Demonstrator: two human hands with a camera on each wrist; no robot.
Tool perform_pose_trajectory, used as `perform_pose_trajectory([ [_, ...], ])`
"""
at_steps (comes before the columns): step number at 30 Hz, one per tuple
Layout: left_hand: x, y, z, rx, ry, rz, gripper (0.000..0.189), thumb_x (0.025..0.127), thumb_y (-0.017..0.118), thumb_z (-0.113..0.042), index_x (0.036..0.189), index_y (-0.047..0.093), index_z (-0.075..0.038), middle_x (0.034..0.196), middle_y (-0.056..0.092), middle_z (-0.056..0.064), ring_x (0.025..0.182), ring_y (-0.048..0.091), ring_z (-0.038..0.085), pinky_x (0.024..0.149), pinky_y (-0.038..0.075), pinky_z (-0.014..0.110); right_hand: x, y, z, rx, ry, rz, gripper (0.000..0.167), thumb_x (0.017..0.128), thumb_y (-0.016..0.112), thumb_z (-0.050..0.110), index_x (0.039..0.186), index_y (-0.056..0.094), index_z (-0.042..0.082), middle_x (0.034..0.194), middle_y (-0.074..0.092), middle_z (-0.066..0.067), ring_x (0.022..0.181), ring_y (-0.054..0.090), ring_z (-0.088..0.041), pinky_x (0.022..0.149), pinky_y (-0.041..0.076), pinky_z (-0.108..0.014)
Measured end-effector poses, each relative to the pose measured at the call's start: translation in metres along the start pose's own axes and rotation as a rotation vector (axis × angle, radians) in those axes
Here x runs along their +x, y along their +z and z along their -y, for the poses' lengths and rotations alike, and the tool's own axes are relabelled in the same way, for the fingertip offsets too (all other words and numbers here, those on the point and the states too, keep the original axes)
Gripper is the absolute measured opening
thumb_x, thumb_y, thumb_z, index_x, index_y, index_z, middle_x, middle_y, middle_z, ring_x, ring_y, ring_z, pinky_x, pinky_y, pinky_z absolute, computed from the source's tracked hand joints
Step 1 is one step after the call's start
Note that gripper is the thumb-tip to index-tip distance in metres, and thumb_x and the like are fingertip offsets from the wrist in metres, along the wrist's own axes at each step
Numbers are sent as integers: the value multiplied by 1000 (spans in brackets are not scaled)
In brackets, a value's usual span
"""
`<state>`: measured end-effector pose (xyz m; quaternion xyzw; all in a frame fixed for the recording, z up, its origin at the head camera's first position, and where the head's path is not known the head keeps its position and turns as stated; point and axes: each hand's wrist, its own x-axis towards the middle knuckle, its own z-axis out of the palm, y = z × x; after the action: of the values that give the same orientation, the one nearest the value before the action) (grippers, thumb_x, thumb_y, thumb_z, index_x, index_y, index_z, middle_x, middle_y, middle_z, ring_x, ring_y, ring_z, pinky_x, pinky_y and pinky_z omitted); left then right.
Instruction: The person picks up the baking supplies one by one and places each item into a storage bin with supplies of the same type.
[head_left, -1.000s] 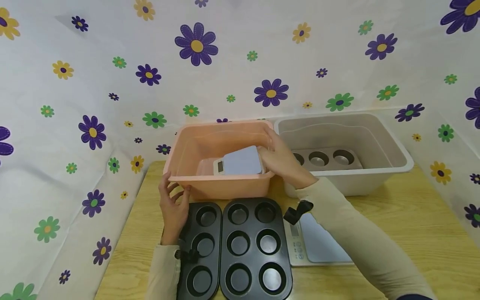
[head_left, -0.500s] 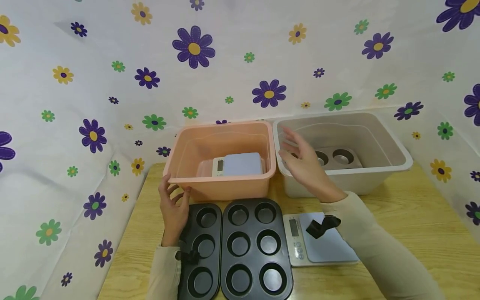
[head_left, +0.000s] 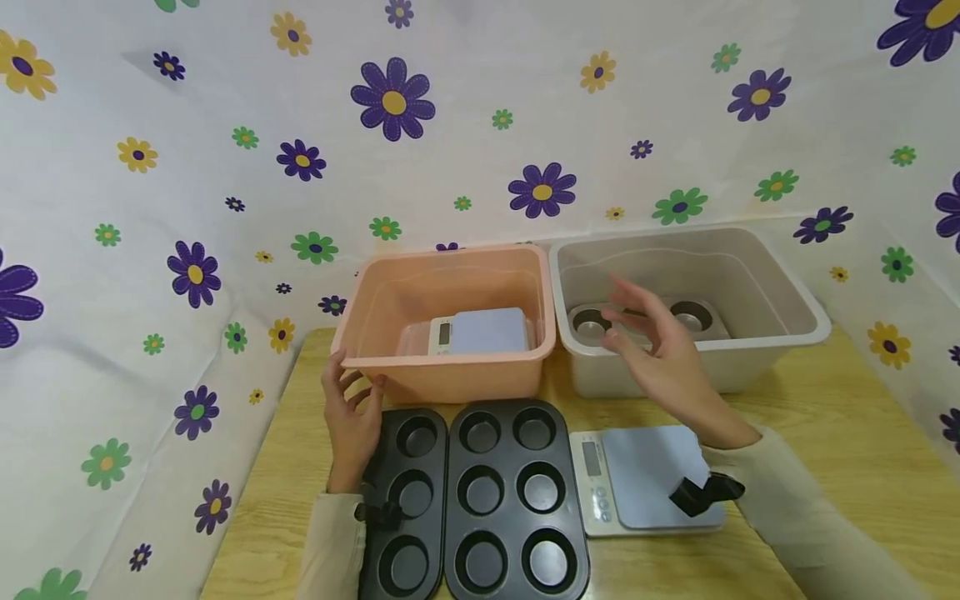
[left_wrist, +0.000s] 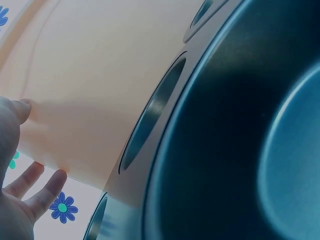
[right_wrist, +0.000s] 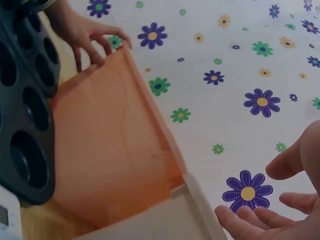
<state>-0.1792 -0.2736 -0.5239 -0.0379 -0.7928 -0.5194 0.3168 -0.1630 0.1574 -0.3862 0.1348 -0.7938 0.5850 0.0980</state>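
My left hand (head_left: 352, 425) holds the near left corner of a peach plastic bin (head_left: 450, 382), thumb on the front wall and fingers at the side. Inside that bin lies a small kitchen scale (head_left: 489, 332) with a pale blue top. My right hand (head_left: 667, 358), fingers spread and slightly bent, holds nothing and overlaps the front rim of the white bin (head_left: 757, 354). A muffin pan (head_left: 717, 323) sits in the white bin, partly behind this hand. The right wrist view shows the right fingertips (right_wrist: 227, 212) near that bin's edge.
Two dark muffin pans (head_left: 510, 458) stand side by side on the wooden table (head_left: 262, 508), before the peach bin. To their right lies a larger kitchen scale (head_left: 652, 475), partly under my right sleeve (head_left: 810, 517). A flowered cloth (head_left: 465, 150) hangs behind both bins.
My right hand has let go of the small scale, which now lies flatter in the peach bin. It has moved right, out over the white bin. The left hand stays at the corner.
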Motion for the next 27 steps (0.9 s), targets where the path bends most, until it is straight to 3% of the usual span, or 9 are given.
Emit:
perform_pose_trajectory([
  [5,-3,2,2,-6,-14,1,75,100,78,-4,164,41,-16,162,48,21,131,64,40,98,59,18,-17,-11,-9,21,-77,1,65,106,64,-4,165,47,15,144,58,8,130,62,3,93,59,-11],
  [14,-2,2,5,6,15,-3,75,100,77,-4,164,40,-17,164,46,21,131,63,40,98,58,16,-42,-27,-25,55,-74,-104,64,104,62,-12,162,48,10,138,62,10,118,66,-7,90,59,-10],
  [20,-1,2,6,2,13,-10,75,100,77,-3,164,40,-17,161,48,23,129,64,40,97,59,17,-56,-35,-35,91,-95,-237,58,99,58,-20,154,59,0,129,63,1,98,63,-11,85,60,-11],
  [24,-1,2,6,3,3,-8,75,101,77,-4,164,40,-17,163,47,22,130,63,40,98,59,18,-67,-37,-45,0,-36,-354,52,97,62,-18,146,67,-1,120,60,4,89,58,-9,77,55,-7],
  [27,-2,2,4,5,1,0,75,101,77,-4,164,39,-17,165,45,21,132,62,41,99,57,17,-76,-42,-54,-76,17,-385,52,97,65,-15,146,68,2,118,60,9,90,58,-7,75,51,-5],
])
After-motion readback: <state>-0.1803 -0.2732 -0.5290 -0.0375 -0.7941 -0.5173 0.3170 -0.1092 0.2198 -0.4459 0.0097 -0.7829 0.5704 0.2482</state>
